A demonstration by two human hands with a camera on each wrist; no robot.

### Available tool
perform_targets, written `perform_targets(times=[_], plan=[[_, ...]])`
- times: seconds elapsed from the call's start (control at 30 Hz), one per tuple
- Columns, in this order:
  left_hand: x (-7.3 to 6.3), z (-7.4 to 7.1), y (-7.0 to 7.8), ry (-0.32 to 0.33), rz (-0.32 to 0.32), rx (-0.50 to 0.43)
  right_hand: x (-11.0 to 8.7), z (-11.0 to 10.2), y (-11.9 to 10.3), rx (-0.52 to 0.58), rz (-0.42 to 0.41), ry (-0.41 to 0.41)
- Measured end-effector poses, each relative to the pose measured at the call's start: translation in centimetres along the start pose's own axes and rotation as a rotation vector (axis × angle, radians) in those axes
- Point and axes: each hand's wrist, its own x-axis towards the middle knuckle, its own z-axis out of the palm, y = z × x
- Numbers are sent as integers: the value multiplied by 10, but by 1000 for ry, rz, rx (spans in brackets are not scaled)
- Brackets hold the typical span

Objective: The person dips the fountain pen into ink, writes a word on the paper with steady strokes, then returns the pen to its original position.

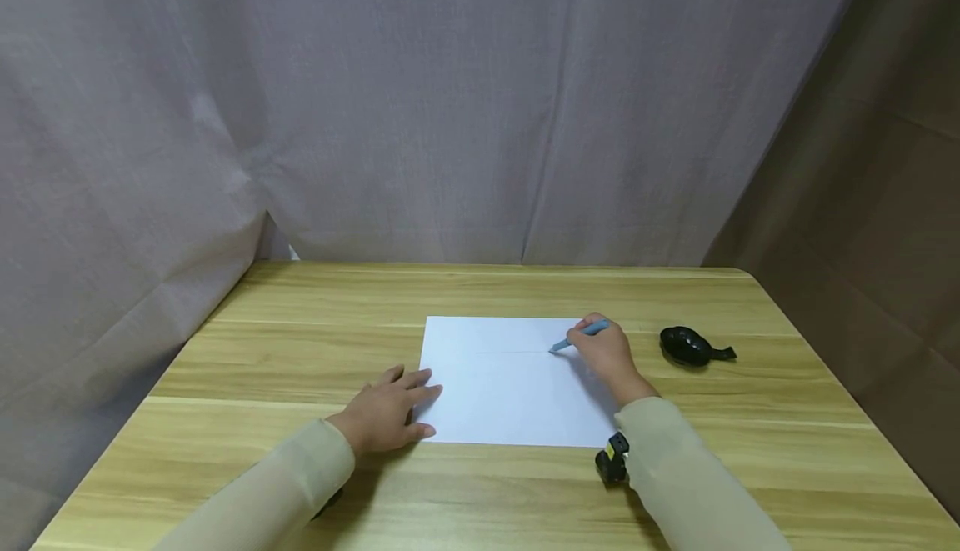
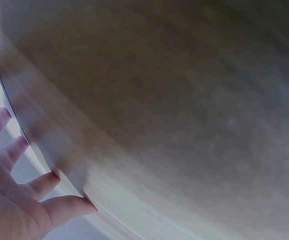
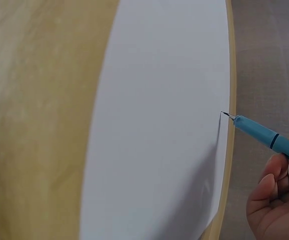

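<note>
A sheet of white paper (image 1: 510, 401) lies on the wooden table. My right hand (image 1: 606, 361) pinches a blue fountain pen (image 1: 581, 336) over the sheet's upper right part. In the right wrist view, the metal nib of the fountain pen (image 3: 257, 131) points at the paper (image 3: 159, 100), its tip right at the surface. A thin, faint line (image 1: 513, 353) runs leftward from the nib. My left hand (image 1: 386, 412) rests with spread fingers at the sheet's left edge, fingertips on the paper. The left wrist view shows those fingers (image 2: 67, 207) along the edge, holding nothing.
To the right of the paper lies a glossy black rounded object (image 1: 686, 347) with a narrow tail. A small black device (image 1: 613, 458) sits at the right cuff. Grey cloth (image 1: 420, 101) hangs behind the table (image 1: 337, 301), and brown cloth (image 1: 862, 201) hangs at the right.
</note>
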Motion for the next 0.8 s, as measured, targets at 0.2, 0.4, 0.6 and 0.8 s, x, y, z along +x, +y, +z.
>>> perform_targets(times=[0.2,0.4,0.6,0.8], plan=[[0,0,1,1,1,1,-1,-4,1,0,-6,-10],[0,0,1,0,-4,2,0,-4,1,-13,14,-6],[0,0,0,-7,-9,5,1,-5,2,-21,22,3],[1,0,0,-12,-17,11,1,-6,3,-27,25,-4]])
